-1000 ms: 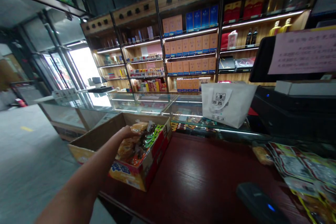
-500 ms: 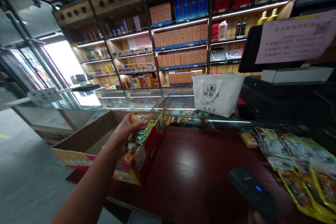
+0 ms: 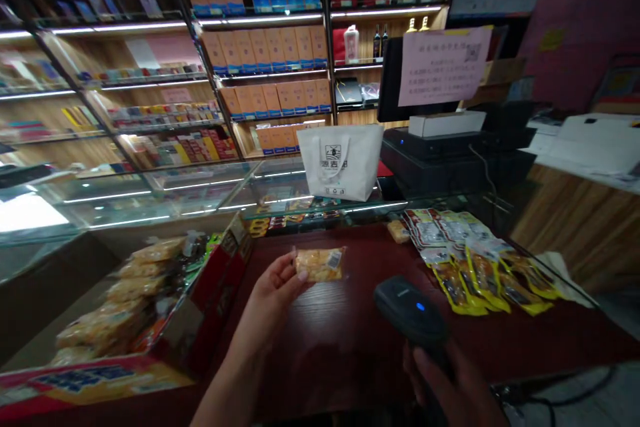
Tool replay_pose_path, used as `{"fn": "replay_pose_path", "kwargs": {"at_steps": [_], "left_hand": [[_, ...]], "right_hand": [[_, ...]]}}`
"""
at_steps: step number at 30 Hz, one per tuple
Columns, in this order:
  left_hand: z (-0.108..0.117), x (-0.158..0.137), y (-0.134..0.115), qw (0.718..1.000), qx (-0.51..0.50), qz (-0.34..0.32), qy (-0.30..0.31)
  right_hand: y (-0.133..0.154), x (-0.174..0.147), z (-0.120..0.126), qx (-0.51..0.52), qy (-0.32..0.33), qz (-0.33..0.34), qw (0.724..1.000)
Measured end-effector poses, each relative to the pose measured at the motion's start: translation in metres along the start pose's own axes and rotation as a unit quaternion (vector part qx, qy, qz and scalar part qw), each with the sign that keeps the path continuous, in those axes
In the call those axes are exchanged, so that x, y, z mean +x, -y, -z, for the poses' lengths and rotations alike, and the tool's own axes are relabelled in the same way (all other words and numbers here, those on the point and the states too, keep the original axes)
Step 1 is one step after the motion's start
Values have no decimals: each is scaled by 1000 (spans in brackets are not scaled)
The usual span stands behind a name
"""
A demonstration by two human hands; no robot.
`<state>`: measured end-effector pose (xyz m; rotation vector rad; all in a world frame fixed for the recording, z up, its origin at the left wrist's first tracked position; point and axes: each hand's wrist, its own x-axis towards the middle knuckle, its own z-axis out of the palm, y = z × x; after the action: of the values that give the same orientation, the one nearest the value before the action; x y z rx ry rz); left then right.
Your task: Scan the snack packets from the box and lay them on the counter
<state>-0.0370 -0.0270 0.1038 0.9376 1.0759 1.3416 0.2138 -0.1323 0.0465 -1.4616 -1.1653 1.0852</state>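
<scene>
My left hand (image 3: 280,287) pinches the left end of a small clear snack packet (image 3: 319,264) with yellowish pieces inside; a white barcode label faces up on its right part. The packet is held above the dark red counter (image 3: 320,360). In my right hand (image 3: 440,367) is a black barcode scanner (image 3: 411,310) with a blue light on top, its head towards the packet but apart from it. To the left stands an open cardboard box (image 3: 200,320) holding several similar snack packets (image 3: 131,287) and green and orange wrapped items.
Yellow-edged food packets (image 3: 480,280) and silvery packets (image 3: 445,227) lie at the right, with another small snack packet (image 3: 399,231) beside them. A white tote bag (image 3: 343,163) stands on the glass case behind. A monitor with a pink notice (image 3: 443,70) is at the back right.
My left hand has come out of the cardboard box with the snack packet and moved right, over the counter. The view has turned right. The scanner stays in my right hand.
</scene>
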Motion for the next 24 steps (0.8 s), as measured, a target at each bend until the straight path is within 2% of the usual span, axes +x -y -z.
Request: {"fn": "replay_pose_path", "kwargs": {"at_steps": [6,9,11,17,24], "left_hand": [[-15,-2,10,994,70,-57,-60],[-18,-3,8,991,106,-61,-59],[-17,-4,7,988,127,-64,-56],[-17,-3,7,982,166,-73,-55],[-24,-4,9,983,158,-75,-50]], "right_hand": [[1,-2,1,-100,-27,71,992],[-4,2,1,-110,28,87,990],[-8,3,1,-114,43,87,989],[-10,1,2,-115,38,68,990],[-9,0,3,-108,21,101,989]]}}
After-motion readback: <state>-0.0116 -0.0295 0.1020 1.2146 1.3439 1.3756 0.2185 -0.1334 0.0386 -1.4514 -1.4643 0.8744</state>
